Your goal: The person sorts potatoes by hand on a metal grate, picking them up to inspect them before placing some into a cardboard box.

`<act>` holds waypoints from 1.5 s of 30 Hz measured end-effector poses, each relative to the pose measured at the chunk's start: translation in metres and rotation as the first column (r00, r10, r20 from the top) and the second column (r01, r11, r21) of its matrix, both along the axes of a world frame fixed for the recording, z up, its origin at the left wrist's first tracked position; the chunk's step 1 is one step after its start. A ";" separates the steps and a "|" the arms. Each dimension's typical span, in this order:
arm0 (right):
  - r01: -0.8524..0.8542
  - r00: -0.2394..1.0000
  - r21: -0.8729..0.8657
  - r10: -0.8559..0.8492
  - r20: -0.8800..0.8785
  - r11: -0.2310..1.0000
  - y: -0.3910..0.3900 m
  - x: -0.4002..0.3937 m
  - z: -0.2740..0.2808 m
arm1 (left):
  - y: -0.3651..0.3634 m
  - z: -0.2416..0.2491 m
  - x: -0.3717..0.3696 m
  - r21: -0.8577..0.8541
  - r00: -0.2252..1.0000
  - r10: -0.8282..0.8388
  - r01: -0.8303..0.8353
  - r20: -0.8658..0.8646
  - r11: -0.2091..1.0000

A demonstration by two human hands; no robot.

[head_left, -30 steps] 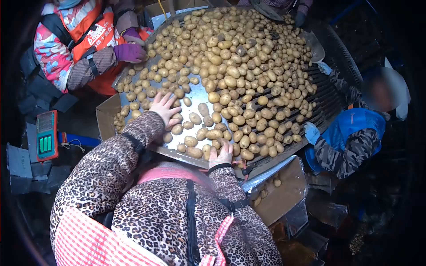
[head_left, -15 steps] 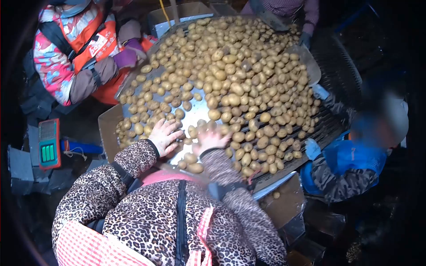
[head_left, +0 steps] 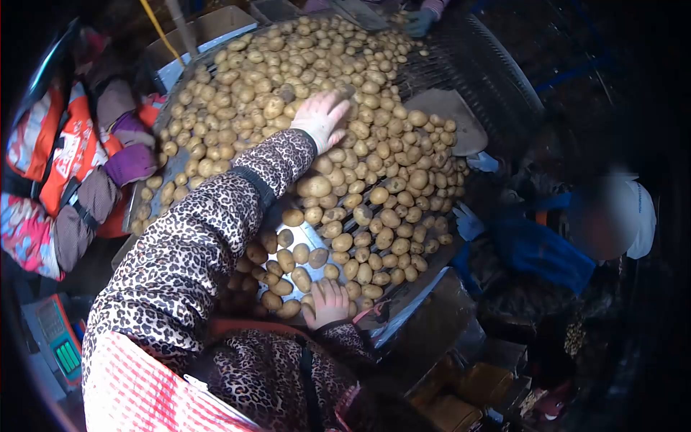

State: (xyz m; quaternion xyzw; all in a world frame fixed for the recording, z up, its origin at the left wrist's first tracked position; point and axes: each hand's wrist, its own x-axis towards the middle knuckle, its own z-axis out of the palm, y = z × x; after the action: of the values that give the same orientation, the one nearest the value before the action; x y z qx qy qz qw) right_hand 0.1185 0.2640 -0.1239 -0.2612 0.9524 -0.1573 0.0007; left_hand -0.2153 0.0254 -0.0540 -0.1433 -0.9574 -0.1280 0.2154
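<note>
slatted table (head_left: 457,68) bears potatoes (head_left: 314,187) under left hand (head_left: 319,119), beside right hand (head_left: 329,304).

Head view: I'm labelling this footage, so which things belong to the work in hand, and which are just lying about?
Likely part of the work:
potatoes
left hand, over the pile
right hand, at the near potatoes
table, under them

Seemingly just about:
scale, untouched
box, beyond the table

Slatted table (head_left: 443,68), potatoes (head_left: 378,195) heaped across it
</note>
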 end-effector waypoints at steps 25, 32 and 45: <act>0.934 0.319 -0.320 0.038 0.947 0.155 -0.045 -0.028 0.127 | 0.043 0.069 0.300 0.484 0.804 -0.532 0.366 0.265 0.795; 0.910 0.269 -0.182 -0.196 0.943 0.373 -0.043 -0.013 0.108 | 0.057 0.095 0.321 0.325 0.896 -0.389 0.310 0.213 0.893; 0.812 0.546 -0.542 0.607 0.577 -0.215 -0.038 -0.034 -0.019 | 0.047 0.041 0.313 0.529 0.851 -0.397 0.174 0.343 0.831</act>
State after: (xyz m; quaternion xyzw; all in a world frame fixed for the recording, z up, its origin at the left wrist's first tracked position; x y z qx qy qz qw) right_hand 0.0844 0.2257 -0.1432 0.0762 0.3141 -0.9207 0.2189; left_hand 0.0975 0.0725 -0.0126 -0.1980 -0.8852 -0.4210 0.0004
